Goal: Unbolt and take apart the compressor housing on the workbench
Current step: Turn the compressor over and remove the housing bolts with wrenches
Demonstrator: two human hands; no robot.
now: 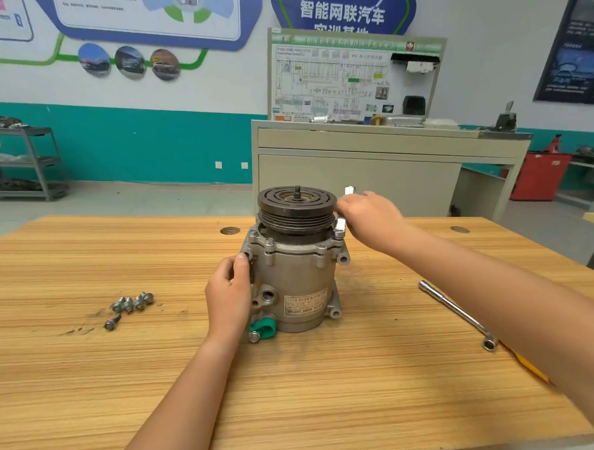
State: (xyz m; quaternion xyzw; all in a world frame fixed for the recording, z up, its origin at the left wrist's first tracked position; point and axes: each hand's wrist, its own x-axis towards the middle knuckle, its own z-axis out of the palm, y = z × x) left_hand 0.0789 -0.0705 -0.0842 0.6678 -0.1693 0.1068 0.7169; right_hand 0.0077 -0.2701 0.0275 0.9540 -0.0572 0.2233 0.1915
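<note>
The grey compressor housing (296, 279) stands upright in the middle of the wooden workbench (330, 393), its dark grooved pulley (296, 204) on top. My left hand (228, 292) grips the housing's left side by the flange. My right hand (370, 218) holds a chrome socket tool (340, 227) that stands on a flange bolt at the housing's upper right; its top end (349, 190) pokes out above my fingers. Several bolts (319, 249) sit in the flange rim.
Several loose bolts (130, 305) lie on the bench to the left. A chrome L-shaped socket wrench (457, 314) lies to the right, a yellow object (530, 367) just beyond it under my forearm. A beige training cabinet (371, 163) stands behind the bench.
</note>
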